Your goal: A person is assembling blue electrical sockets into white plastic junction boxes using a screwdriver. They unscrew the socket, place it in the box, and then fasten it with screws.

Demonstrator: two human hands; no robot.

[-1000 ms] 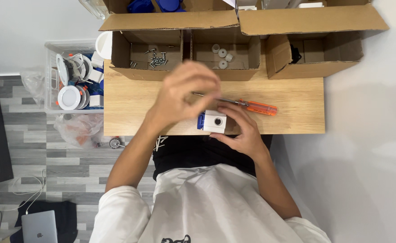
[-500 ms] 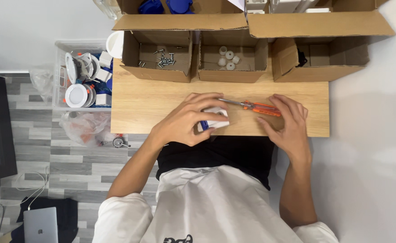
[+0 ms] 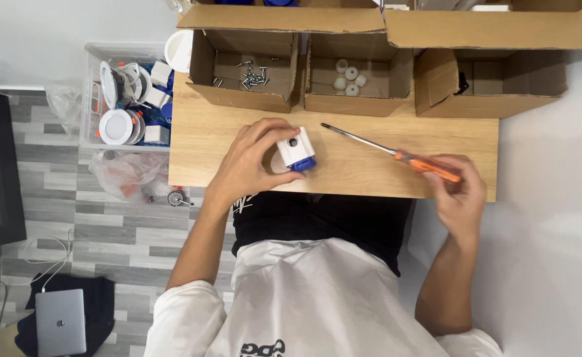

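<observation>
My left hand [image 3: 248, 162] grips a small white block with a blue base [image 3: 296, 151] and a dark hole on its top, resting it on the wooden table [image 3: 370, 168] near the front edge. My right hand [image 3: 459, 192] holds the orange handle of a screwdriver [image 3: 397, 152] at the table's right front. The metal shaft points up and left, its tip lying a short way right of the block and apart from it.
Three open cardboard boxes line the table's back: the left box [image 3: 245, 63] holds screws, the middle box [image 3: 347, 76] holds small white round parts, the right box [image 3: 489, 79] a dark item. A clear bin [image 3: 129, 99] of white fittings stands left of the table. A laptop [image 3: 59, 320] lies on the floor.
My right hand has moved right and taken hold of the screwdriver's handle. My left hand has set the white and blue block down on the table and uncovered its top.
</observation>
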